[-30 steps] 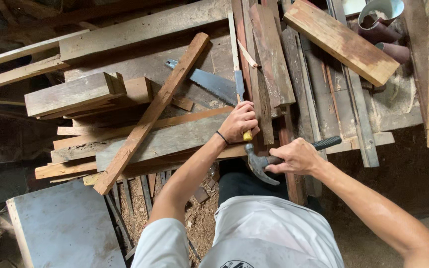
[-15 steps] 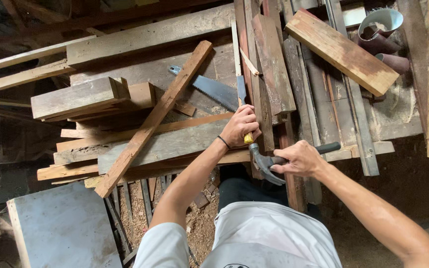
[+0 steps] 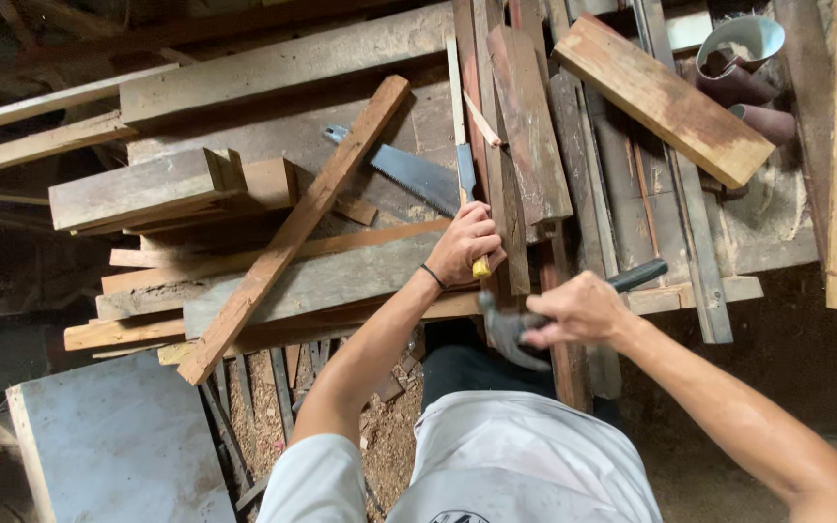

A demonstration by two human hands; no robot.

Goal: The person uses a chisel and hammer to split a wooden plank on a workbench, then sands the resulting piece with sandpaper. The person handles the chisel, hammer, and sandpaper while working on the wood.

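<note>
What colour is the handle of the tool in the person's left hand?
Yellow: the tool handle peeks out below the left hand, best seen in the head view.

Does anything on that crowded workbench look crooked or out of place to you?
Yes. One long reddish plank lies diagonally across the stacked boards, its lower end jutting past the bench edge. A handsaw lies loose among the wood. Sawdust covers the ground below. The left hand grips a yellow-handled tool; the right hand holds a hammer.
</note>
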